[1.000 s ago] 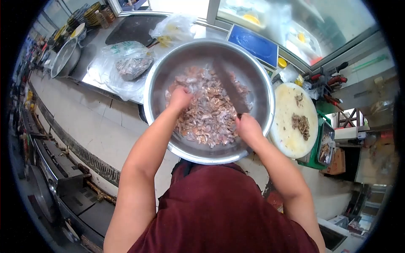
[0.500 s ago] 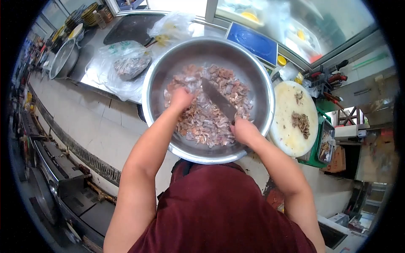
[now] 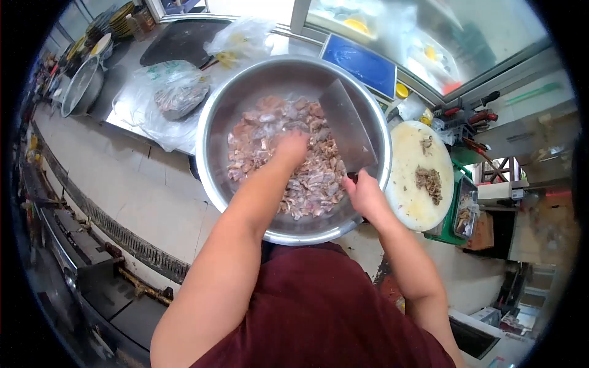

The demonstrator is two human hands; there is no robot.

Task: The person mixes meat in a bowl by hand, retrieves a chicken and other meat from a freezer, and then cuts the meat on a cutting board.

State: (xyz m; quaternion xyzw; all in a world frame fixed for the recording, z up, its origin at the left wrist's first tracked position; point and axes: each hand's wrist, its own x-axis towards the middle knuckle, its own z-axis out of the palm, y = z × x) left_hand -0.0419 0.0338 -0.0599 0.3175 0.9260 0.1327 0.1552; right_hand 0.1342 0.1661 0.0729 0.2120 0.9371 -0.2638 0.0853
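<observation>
The right hand [image 3: 366, 195] gripped a cleaver [image 3: 347, 130] over the steel bowl [image 3: 216, 113] while the left hand [image 3: 291, 147], fingers curled, pressed into the chopped meat [image 3: 307, 178]; more meat waited unprocessed on the cutting board [image 3: 412, 202]

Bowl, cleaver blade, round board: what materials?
Bowl: likely stainless steel, brushed grey with bright glare on the wall. Cleaver blade in the right hand: dull grey metal, probably steel. Board: pale cream, matte, stained; plastic or wood, can't tell.
</observation>
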